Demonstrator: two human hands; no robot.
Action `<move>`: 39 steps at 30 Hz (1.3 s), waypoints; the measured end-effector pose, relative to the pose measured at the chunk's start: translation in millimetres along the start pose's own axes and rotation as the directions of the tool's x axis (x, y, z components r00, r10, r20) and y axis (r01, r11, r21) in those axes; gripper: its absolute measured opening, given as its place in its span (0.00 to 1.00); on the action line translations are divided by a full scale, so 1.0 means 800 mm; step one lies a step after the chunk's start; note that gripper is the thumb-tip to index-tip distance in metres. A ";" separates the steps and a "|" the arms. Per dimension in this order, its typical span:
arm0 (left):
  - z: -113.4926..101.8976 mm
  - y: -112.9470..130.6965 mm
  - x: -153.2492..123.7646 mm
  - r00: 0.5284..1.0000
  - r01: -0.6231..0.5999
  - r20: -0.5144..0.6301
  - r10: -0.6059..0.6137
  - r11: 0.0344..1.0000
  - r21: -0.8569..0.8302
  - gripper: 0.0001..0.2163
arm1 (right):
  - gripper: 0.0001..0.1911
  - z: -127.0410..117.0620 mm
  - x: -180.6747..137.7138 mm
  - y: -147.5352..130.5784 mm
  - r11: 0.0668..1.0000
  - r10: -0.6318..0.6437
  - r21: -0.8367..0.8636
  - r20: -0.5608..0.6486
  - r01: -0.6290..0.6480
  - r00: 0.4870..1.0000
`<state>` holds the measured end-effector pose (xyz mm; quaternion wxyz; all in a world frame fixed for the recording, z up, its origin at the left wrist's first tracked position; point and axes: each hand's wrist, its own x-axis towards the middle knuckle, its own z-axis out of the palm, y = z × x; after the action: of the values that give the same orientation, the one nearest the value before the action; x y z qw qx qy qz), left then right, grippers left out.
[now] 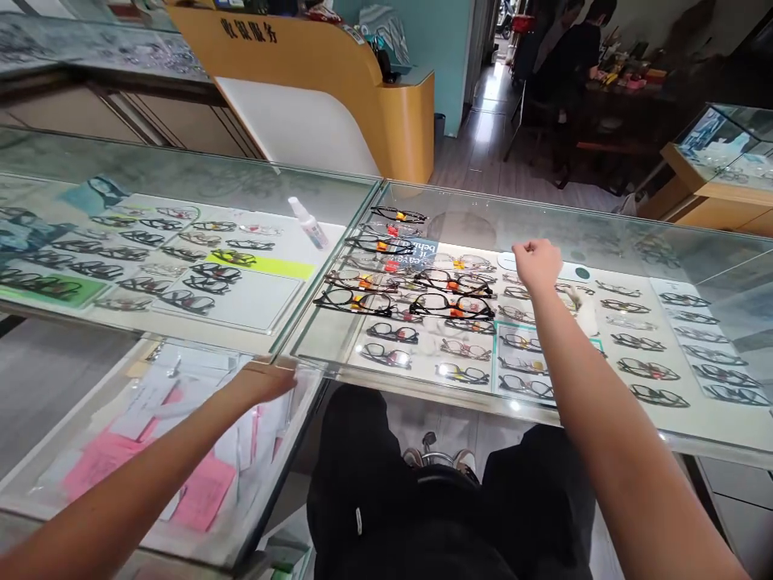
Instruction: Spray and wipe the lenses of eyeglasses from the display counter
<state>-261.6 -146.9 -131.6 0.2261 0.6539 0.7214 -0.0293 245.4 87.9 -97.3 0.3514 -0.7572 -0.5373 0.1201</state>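
My right hand [538, 262] is closed in a fist over the glass display counter [471, 234]; whatever its fingers hold, if anything, is hidden. A crumpled white cloth [585, 312] shows just right of that forearm. My left hand [271, 379] is at the counter's front edge, above the pull-out drawer [266, 483], its fingers mostly out of sight. Between the hands, black-framed eyeglasses [452, 306] with orange tags lie on the glass in two columns, among them another black pair [354, 302]. A white spray bottle [309, 224] stands on the left counter section.
Rows of eyeglasses [649, 369] lie inside the case under the glass. Pink papers [199, 491] and small bags fill the drawer at lower left. Behind the counter stands a wooden cashier desk [398, 121]. People [573, 64] are at a cluttered table in the back.
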 end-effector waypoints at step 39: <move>-0.143 0.396 0.177 0.880 -0.473 0.218 0.423 0.724 0.503 0.09 | 0.14 -0.012 -0.013 -0.017 0.987 -0.009 0.158 0.151 -0.015 0.988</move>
<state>2.7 68.9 -0.6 0.0635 0.8432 0.4928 -0.2053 236.8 77.2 -83.3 0.3683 -0.7164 -0.5502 0.2201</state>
